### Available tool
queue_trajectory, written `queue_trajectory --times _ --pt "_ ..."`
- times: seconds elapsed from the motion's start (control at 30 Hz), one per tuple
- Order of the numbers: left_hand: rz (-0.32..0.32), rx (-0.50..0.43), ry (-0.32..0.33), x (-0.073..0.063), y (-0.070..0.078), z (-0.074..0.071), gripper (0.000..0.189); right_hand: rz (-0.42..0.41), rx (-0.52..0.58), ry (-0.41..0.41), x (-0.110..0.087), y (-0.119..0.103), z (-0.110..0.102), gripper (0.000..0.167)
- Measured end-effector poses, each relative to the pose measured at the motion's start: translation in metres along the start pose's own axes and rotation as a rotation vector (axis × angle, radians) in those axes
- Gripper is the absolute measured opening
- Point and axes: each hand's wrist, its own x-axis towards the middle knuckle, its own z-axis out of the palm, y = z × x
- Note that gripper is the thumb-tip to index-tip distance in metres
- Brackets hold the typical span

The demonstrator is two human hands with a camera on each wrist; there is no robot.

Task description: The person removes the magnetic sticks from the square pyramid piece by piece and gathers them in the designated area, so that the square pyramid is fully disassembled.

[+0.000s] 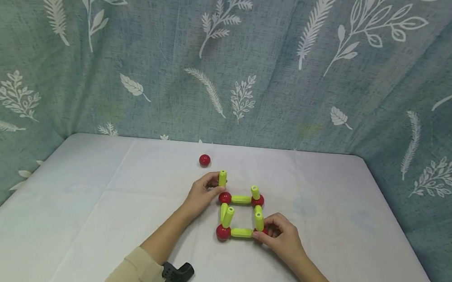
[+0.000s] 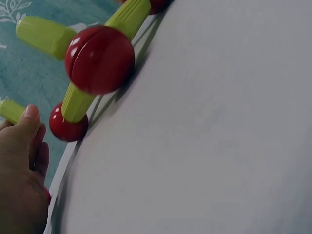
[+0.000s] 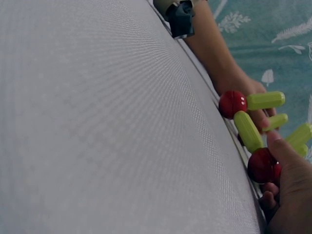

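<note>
Left hand (image 1: 200,197) pinches an upright green rod (image 1: 223,178) while right hand (image 1: 282,238) grips a red ball (image 3: 262,165) at the opposite corner, apparently steadying the square structure (image 1: 241,199) at lower centre of frame

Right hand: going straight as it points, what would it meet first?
The right hand would first meet the red ball it holds; beyond, the middle of the green frame looks free, though depth is unclear.
</note>
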Motion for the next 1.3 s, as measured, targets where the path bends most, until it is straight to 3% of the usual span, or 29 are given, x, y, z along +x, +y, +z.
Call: queue_trajectory --times 0.2,0.67,0.83,0.93,1.1,1.3 --pt "-0.017 -0.047 -0.052 0.003 -0.002 -0.016 0.062 -0.004 -0.006 -0.002 0.0 0.001 0.0 0.026" --pt "-0.165 -0.11 -0.176 0.002 -0.012 -0.05 0.069 0.002 -0.012 -0.001 0.0 0.001 0.0 0.027" --pt "-0.173 -0.097 -0.183 0.001 -0.017 -0.058 0.074 0.001 -0.016 0.002 0.0 0.001 0.0 0.027" --pt "-0.159 -0.02 -0.184 0.002 -0.019 -0.062 0.07 -0.007 -0.013 0.001 0.0 0.002 0.0 0.027" --pt "-0.154 0.193 -0.17 0.011 -0.024 -0.066 0.065 -0.003 0.002 0.002 -0.001 0.003 0.0 0.026" --pt "-0.169 0.311 -0.198 0.019 -0.024 -0.069 0.064 0.018 -0.005 0.003 0.0 0.0 0.001 0.027"
